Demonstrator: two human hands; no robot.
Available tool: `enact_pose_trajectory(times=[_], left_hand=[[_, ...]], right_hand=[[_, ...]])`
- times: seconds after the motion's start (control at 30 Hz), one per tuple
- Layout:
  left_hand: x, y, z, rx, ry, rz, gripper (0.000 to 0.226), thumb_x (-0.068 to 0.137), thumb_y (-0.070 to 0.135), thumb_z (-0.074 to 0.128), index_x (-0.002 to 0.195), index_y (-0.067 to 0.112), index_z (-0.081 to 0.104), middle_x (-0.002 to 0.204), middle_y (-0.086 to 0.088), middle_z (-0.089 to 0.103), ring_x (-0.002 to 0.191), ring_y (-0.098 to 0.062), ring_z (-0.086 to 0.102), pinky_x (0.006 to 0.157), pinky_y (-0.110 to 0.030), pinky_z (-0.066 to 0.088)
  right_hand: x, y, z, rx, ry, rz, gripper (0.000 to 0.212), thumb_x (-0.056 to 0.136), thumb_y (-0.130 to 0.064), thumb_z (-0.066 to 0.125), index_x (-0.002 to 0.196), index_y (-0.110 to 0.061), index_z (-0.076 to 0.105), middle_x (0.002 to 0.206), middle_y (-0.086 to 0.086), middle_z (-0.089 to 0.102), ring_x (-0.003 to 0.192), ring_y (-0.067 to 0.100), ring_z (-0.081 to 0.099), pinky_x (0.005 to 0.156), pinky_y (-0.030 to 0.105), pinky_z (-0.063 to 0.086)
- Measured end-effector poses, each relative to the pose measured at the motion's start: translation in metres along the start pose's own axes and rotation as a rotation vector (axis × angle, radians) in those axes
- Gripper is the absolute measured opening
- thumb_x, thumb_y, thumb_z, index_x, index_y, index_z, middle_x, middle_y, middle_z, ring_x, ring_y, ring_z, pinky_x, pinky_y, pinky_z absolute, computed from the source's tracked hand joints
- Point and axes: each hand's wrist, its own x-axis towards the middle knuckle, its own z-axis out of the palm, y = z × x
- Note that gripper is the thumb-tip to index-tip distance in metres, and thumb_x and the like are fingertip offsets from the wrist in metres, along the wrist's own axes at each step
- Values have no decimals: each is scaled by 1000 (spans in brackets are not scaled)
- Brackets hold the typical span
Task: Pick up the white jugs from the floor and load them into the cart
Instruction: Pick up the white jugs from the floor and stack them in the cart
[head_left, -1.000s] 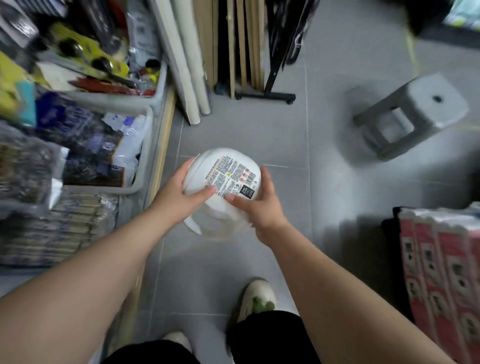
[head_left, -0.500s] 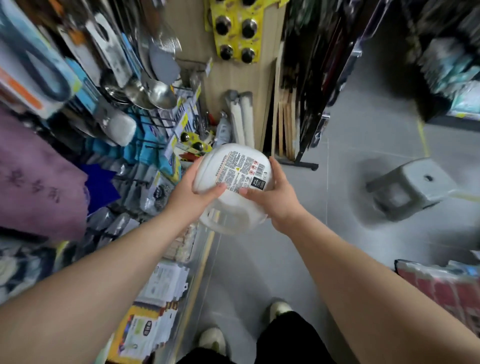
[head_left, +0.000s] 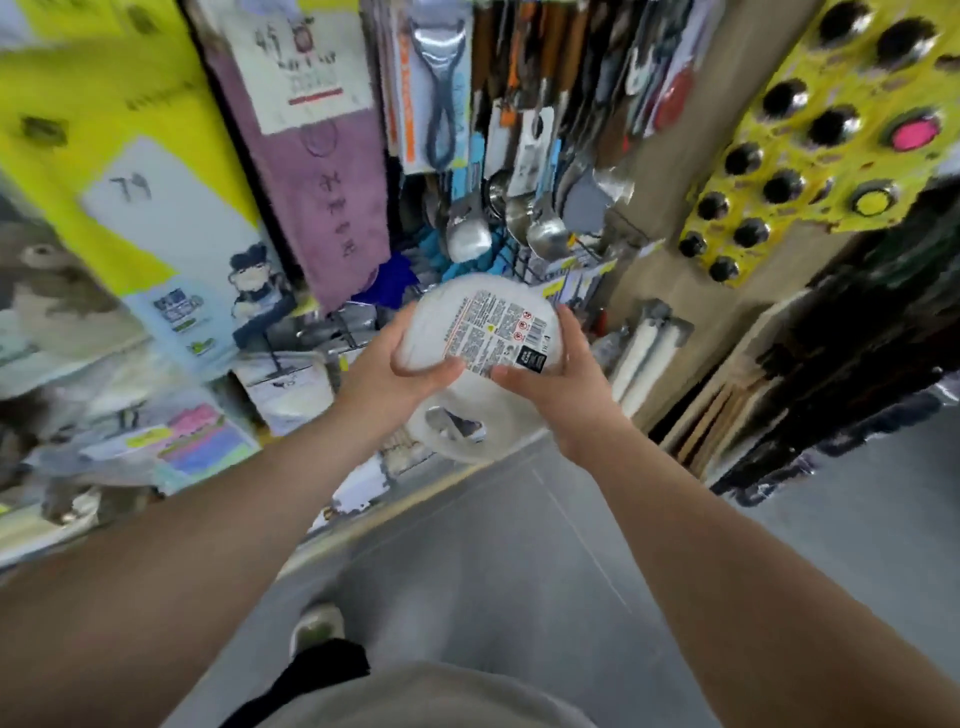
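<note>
The left hand (head_left: 400, 370) and right hand (head_left: 567, 387) grip the white jug (head_left: 488, 319) from either side. Both thumbs are curled onto its label, and the fingers are hidden behind it. The jug hangs between the hands, above the grey floor (head_left: 519, 545); blur makes its print unreadable. Beyond the hands hang a purple towel (head_left: 332, 202) and steel ladles (head_left: 545, 236). Right of the right hand is a yellow card of knobs (head_left: 810, 156), cut off by the frame edge.

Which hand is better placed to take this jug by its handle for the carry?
Left, probably. Both hands clasp the white jug, but its handle loop lies just under the left hand; the right hand grips the far side, further from it.
</note>
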Motion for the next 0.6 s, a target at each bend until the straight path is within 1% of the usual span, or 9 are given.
enact_pose_trajectory(times=[0.07, 0.13, 0.17, 0.2, 0.3, 0.33, 0.43, 0.5, 0.6], left_hand=[[-28, 2, -16, -46, 141, -14, 66, 68, 36, 87, 124, 51, 55, 114, 14, 69, 104, -9, 66, 92, -42, 55], [-57, 2, -36, -64, 249, -8, 72, 68, 34, 86, 131, 43, 53, 116, 11, 68, 105, -9, 66, 93, -41, 55], [-71, 1, -47, -73, 294, -5, 75, 68, 34, 86, 134, 41, 51, 118, 11, 68, 106, -10, 66, 94, -40, 54], [-87, 0, -58, -77, 341, 2, 74, 68, 34, 86, 133, 41, 51, 120, 12, 67, 108, -10, 65, 94, -37, 54], [-144, -6, -99, -105, 506, 5, 62, 77, 21, 81, 124, 46, 50, 114, 18, 65, 100, 2, 64, 87, -23, 53], [-164, -10, -113, -118, 556, 2, 62, 78, 18, 80, 125, 45, 49, 113, 17, 66, 98, 3, 65, 85, -23, 53], [-228, -23, -156, -151, 704, -14, 68, 79, 16, 79, 136, 35, 48, 107, 16, 70, 92, 3, 67, 78, -22, 56], [-274, -33, -184, -169, 812, -22, 67, 79, 16, 78, 137, 33, 48, 102, 18, 70, 88, 3, 67, 72, -19, 56], [-347, -47, -229, -178, 927, -41, 63, 79, 18, 79, 129, 42, 50, 113, 11, 69, 100, -6, 67, 82, -28, 58]], right_hand=[[-4, -6, 18, -29, -122, -25, 86, 65, -11, 88, 136, -33, 44, 117, -5, 67, 112, 20, 63, 93, 44, 55], [-13, -10, 42, -50, -244, -63, 68, 68, -3, 84, 115, -42, 54, 104, -11, 70, 103, 15, 66, 85, 41, 57], [-18, -12, 55, -45, -307, -80, 62, 70, 2, 81, 108, -41, 56, 100, -13, 71, 98, 13, 67, 81, 37, 57], [-23, -11, 71, -41, -370, -97, 61, 71, 6, 79, 108, -37, 57, 100, -10, 71, 96, 12, 67, 78, 35, 57], [-47, -6, 128, -64, -523, -119, 72, 69, 9, 79, 128, -21, 51, 116, 5, 67, 105, 19, 65, 81, 37, 58], [-57, -3, 149, -65, -574, -116, 75, 68, 9, 79, 131, -20, 49, 117, 5, 67, 106, 19, 65, 83, 39, 57], [-95, 7, 214, -104, -686, -87, 81, 66, 4, 83, 131, -30, 49, 118, -4, 66, 106, 11, 64, 89, 39, 56], [-128, 13, 257, -158, -741, -72, 98, 66, -1, 85, 145, -31, 36, 132, -4, 58, 117, 13, 59, 98, 40, 51], [-185, 23, 325, -179, -859, -50, 105, 69, 0, 83, 151, -30, 26, 139, -4, 52, 123, 15, 54, 101, 39, 49]])
